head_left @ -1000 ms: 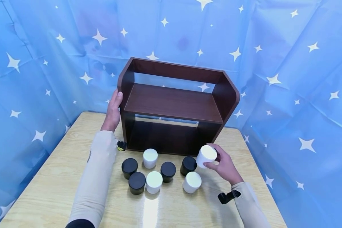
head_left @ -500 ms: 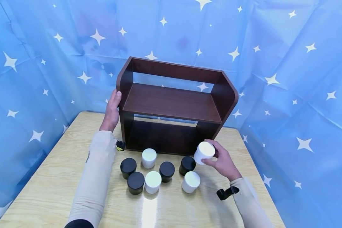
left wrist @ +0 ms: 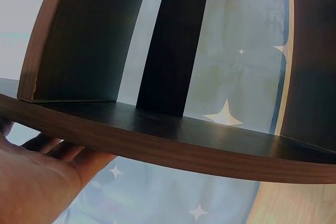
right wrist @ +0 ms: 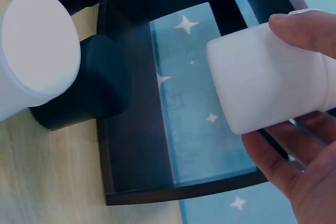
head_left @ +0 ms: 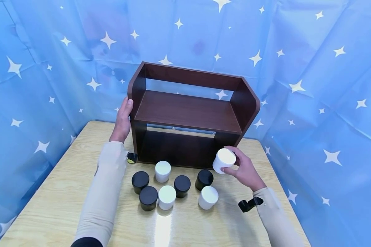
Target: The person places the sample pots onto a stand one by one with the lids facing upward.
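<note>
My left hand [head_left: 122, 124] grips the left side panel of a dark brown two-tier shelf [head_left: 188, 111], its thumb at the front edge. In the left wrist view the fingers [left wrist: 63, 149] lie along the panel's outer face. A white jar [head_left: 224, 160] with a white lid is held by my right hand [head_left: 247, 173], thumb on one side and fingers on the other. That jar is raised in front of the shelf's lower right corner. Just below it on the table stand a black jar [head_left: 204, 179] and another white jar [head_left: 208, 197].
Toward the left stand more jars: white ones [head_left: 162, 171] and black ones [head_left: 140, 181], all upright before the shelf. They share a light wooden table [head_left: 65, 192]. Blue star-patterned cloth [head_left: 198, 34] surrounds the back and sides.
My right hand has moved the white jar slightly upward and toward the shelf. The left hand keeps its hold on the side panel, and the standing jars stay in place.
</note>
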The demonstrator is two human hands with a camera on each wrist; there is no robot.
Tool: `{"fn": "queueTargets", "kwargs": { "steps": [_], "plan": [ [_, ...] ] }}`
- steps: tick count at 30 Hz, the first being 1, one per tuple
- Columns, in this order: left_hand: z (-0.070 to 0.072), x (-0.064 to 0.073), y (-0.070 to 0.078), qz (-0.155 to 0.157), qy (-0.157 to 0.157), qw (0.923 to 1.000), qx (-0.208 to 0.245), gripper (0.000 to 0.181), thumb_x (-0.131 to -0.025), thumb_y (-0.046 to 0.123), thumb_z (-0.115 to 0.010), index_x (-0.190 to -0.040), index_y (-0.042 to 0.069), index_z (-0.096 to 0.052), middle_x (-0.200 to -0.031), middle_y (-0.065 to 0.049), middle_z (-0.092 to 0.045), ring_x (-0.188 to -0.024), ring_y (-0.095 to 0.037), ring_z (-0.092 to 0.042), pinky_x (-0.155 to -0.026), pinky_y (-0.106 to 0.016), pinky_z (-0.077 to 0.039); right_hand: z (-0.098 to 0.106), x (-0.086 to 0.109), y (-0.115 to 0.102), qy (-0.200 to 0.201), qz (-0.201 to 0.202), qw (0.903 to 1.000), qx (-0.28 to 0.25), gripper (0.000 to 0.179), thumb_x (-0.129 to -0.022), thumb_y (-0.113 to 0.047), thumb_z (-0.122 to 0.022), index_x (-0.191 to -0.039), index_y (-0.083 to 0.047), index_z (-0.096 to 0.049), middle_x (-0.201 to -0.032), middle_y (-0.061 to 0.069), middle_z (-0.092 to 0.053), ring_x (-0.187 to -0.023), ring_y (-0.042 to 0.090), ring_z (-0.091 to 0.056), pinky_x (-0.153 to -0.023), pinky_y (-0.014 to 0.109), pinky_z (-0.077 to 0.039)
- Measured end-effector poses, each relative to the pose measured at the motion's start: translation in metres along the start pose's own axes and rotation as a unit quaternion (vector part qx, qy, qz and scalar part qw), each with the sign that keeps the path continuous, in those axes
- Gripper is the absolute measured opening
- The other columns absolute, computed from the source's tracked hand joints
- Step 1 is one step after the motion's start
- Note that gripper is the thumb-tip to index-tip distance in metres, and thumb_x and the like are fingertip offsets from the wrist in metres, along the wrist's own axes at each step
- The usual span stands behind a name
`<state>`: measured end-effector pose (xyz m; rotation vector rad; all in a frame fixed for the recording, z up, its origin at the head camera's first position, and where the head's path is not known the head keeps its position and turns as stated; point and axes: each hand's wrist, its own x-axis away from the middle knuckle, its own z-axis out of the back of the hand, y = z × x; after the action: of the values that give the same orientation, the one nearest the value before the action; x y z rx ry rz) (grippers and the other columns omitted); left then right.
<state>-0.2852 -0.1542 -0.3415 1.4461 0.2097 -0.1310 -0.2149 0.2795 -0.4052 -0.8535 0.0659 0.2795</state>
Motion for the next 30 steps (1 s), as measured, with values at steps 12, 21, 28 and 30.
{"fn": "queueTargets", "kwargs": {
  "steps": [12, 21, 28, 30],
  "plan": [
    [-0.001, 0.006, 0.010, 0.005, 0.003, 1.0000, 0.006, 0.065, -0.106, 0.054, -0.027, -0.163, 0.027, -0.012, -0.170, -0.002, -0.015, -0.158, -0.025, -0.009, -0.127, -0.061, -0.007, 0.015, -0.006, -0.015, 0.008, 0.028, 0.9995, 0.007, 0.078, -0.079, -0.009, -0.085, -0.146, -0.013, -0.046, -0.140, 0.011, -0.057, -0.123, 0.029, -0.058, -0.091, 0.006, -0.044],
    [-0.002, -0.001, 0.001, -0.002, 0.003, 0.9999, 0.010, 0.062, -0.105, 0.056, -0.027, -0.161, 0.034, -0.016, -0.169, 0.001, -0.020, -0.156, -0.022, -0.013, -0.126, -0.062, -0.008, 0.026, -0.011, -0.025, 0.013, 0.031, 0.9993, 0.018, 0.077, -0.080, -0.011, -0.085, -0.147, -0.015, -0.046, -0.140, 0.011, -0.055, -0.122, 0.028, -0.057, -0.094, 0.012, -0.047],
    [-0.002, 0.005, 0.009, -0.003, 0.003, 1.0000, 0.007, 0.063, -0.105, 0.055, -0.027, -0.162, 0.031, -0.015, -0.170, 0.001, -0.017, -0.157, -0.022, -0.011, -0.127, -0.060, -0.006, 0.029, -0.016, -0.032, 0.016, 0.046, 0.9988, 0.011, 0.076, -0.080, -0.010, -0.085, -0.146, -0.014, -0.047, -0.139, 0.013, -0.056, -0.120, 0.029, -0.058, -0.092, 0.006, -0.045],
    [-0.002, 0.004, 0.008, -0.001, 0.003, 0.9999, 0.009, 0.062, -0.105, 0.056, -0.027, -0.162, 0.031, -0.016, -0.170, 0.001, -0.018, -0.157, -0.022, -0.012, -0.127, -0.060, -0.006, 0.030, -0.016, -0.033, 0.015, 0.044, 0.9989, 0.011, 0.076, -0.080, -0.011, -0.084, -0.146, -0.014, -0.047, -0.140, 0.012, -0.056, -0.120, 0.029, -0.057, -0.092, 0.005, -0.044]
  ]
}}
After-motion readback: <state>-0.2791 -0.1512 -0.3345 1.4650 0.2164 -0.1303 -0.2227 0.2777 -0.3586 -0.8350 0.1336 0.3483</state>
